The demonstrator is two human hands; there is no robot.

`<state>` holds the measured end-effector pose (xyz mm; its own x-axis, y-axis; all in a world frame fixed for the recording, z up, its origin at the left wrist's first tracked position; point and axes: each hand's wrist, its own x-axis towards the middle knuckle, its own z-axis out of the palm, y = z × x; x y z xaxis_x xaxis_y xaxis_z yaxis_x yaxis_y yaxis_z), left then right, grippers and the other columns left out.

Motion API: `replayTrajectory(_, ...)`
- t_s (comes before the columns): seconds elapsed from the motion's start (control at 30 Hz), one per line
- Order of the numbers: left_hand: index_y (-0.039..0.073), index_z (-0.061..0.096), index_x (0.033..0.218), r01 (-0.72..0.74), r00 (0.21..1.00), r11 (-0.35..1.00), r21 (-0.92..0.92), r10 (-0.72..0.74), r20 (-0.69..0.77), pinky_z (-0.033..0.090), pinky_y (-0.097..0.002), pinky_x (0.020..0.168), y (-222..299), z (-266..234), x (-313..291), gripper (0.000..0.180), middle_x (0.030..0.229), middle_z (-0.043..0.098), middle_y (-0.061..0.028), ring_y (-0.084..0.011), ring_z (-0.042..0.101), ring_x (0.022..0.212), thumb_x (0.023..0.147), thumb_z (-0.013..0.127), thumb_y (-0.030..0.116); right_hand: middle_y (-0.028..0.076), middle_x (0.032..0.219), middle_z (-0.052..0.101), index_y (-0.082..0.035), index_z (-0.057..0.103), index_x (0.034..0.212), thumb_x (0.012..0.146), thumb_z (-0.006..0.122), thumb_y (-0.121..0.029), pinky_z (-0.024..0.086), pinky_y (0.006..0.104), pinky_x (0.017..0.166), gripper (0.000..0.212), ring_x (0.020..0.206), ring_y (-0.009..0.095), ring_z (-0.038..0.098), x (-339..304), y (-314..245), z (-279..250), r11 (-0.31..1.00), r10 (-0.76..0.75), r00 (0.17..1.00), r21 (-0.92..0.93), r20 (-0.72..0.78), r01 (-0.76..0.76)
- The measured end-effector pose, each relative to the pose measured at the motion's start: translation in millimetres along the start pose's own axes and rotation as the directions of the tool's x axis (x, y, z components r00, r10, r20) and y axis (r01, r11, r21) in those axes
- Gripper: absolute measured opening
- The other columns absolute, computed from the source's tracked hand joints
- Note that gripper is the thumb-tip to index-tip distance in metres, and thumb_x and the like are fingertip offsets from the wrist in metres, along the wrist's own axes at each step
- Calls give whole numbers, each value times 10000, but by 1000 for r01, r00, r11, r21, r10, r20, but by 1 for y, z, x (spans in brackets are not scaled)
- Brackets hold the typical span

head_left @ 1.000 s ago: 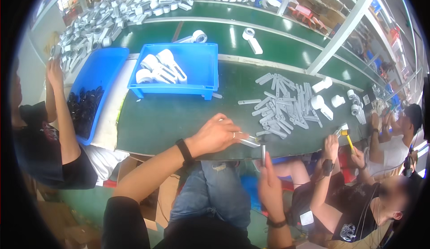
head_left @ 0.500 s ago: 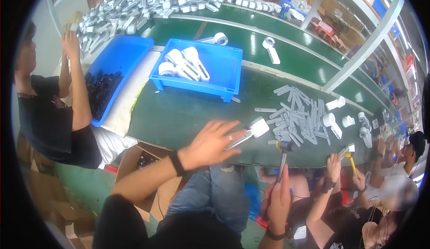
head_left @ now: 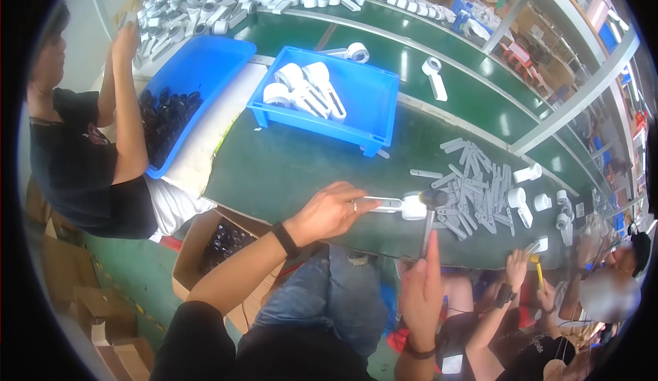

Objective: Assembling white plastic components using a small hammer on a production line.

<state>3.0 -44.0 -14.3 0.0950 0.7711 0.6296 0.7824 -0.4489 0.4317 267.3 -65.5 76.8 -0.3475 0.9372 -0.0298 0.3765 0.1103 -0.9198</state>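
Observation:
My left hand (head_left: 329,211) pinches the handle end of a white plastic part (head_left: 412,207), which lies level near the bench's front edge. The part has a broad white head and a handle with a grey strip set in it. My right hand (head_left: 421,292) grips a hammer (head_left: 428,227) by its handle. The dark hammer head overlaps the white head of the part; whether they touch I cannot tell. To the right of the hammer lies a loose pile of flat grey strips (head_left: 473,189).
A blue crate (head_left: 329,122) holding several white parts stands on the green bench (head_left: 267,168). Left of it is a blue tray (head_left: 218,65) of black pieces, beside a seated person. Another person's hand (head_left: 516,269) works at the right. A cardboard box (head_left: 185,271) sits below.
My left hand has gone from spread fingers to a pinch on the handle. The white part has turned from slanting to level, and the hammer head now overlaps its white head.

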Motion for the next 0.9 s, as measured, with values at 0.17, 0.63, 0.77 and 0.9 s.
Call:
replayTrajectory(0.17,146,777,1272,-20,1000,1000,-22,20,-12,559,-421,901,4,3,7,359,1069,700,-82,-289,679,942,925,730,69,-39,770,502,-100,280,1720,1174,408,-199,434,275,609,570,672,47,449,12,38,18,984,-109,993,-142,-41,103)
replayTrajectory(0.63,31,155,1699,309,951,909,-279,-301,71,539,-485,1011,1,2,-4,990,1152,763,-133,-407,675,1129,940,789,91,73,718,589,-28,319,1684,1110,469,-127,459,328,592,602,617,184,559,-5,5,23,969,-145,989,-198,24,147)
replayTrajectory(0.77,-8,7,1711,392,919,878,-276,-360,159,504,-496,1064,-1,3,-11,1121,1201,769,-127,-433,653,1175,939,809,127,83,878,602,-78,322,1702,1144,435,-147,473,339,631,574,661,147,493,9,16,20,953,-90,984,-274,151,129)
replayTrajectory(0.9,-9,-19,1709,376,926,888,-264,-351,139,489,-495,1085,-1,4,-7,1149,1218,770,-122,-443,647,1179,936,817,145,301,1239,714,10,329,1666,1127,453,-137,559,412,890,573,1024,384,735,12,5,29,934,40,987,-357,157,19)
